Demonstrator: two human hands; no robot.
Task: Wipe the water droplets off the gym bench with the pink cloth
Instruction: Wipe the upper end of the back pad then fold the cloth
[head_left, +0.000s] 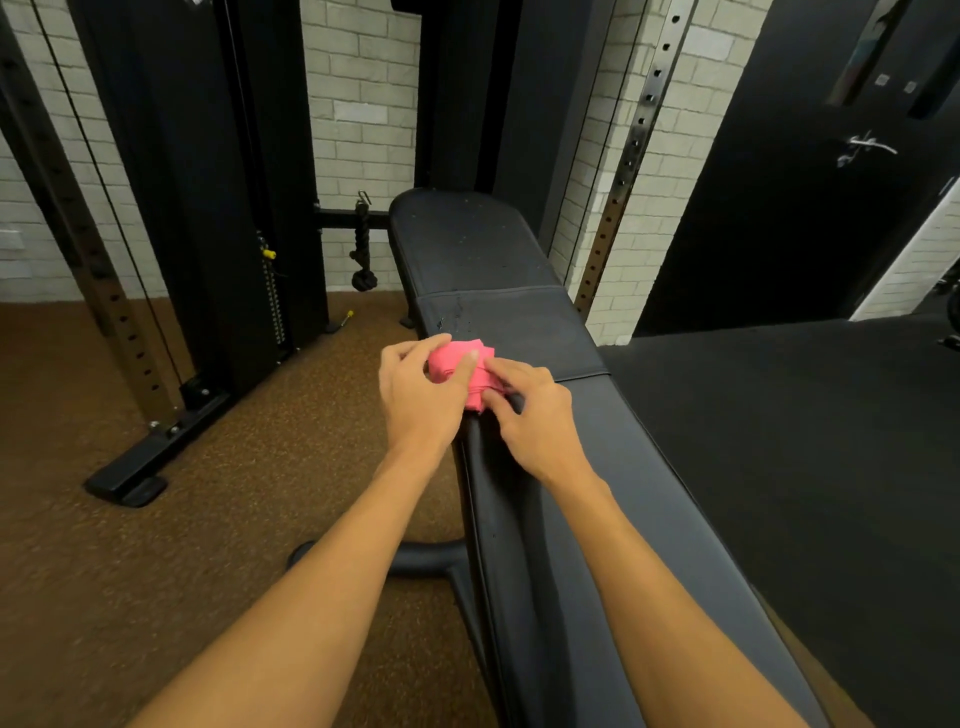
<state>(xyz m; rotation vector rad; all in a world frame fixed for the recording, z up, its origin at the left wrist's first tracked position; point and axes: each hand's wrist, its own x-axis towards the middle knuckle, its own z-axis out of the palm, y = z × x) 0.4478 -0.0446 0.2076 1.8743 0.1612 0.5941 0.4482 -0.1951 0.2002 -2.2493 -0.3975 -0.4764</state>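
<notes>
A long black padded gym bench (597, 467) runs from the near right to the middle of the view. Small water droplets (457, 317) speckle its middle panel and its far pad. A folded pink cloth (457, 364) lies on the bench's left edge. My left hand (421, 395) grips the cloth from the left, thumb on top. My right hand (530, 410) pinches the cloth's near right edge with its fingertips. Part of the cloth is hidden under both hands.
A black cable machine (208, 234) with a weight stack stands to the left on brown speckled flooring (182, 519). A rope handle (361, 249) hangs behind the bench. The bench's foot bar (415, 558) juts left below my arms. A black mat (805, 441) lies to the right.
</notes>
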